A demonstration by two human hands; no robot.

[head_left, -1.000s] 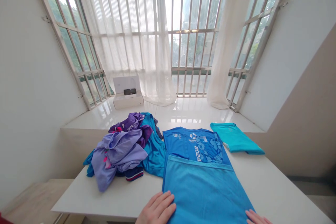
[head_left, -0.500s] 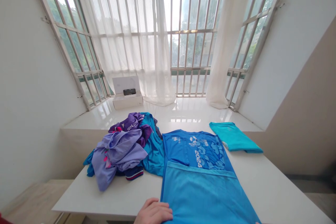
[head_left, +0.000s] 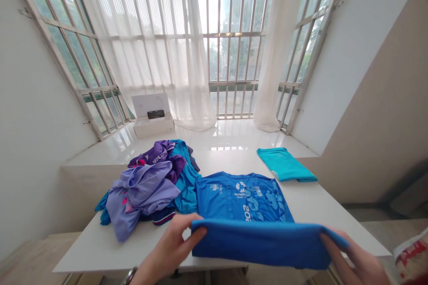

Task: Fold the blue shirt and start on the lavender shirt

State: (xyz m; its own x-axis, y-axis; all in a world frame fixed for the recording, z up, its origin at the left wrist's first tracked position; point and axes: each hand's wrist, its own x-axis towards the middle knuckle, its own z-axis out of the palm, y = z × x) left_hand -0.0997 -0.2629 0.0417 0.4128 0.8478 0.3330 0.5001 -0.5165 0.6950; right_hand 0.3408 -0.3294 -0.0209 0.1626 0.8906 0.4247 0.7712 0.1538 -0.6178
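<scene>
Purple heap: a pile of clothes (head_left: 147,187) lies on the left part of the white table (head_left: 321,205), touching the blue shirt.
Left hand: the left hand (head_left: 174,240) is closed on the left corner of the blue shirt's (head_left: 240,196) near edge, thumb on top.
Blue shirt: it lies spread flat in the middle of the table, and its near edge is lifted as a fold between the two hands.
Right hand: the right hand (head_left: 354,258) grips the right corner of the same fold.
Turquoise shirt: the folded shirt (head_left: 284,164) rests far right, apart from the blue one.
</scene>
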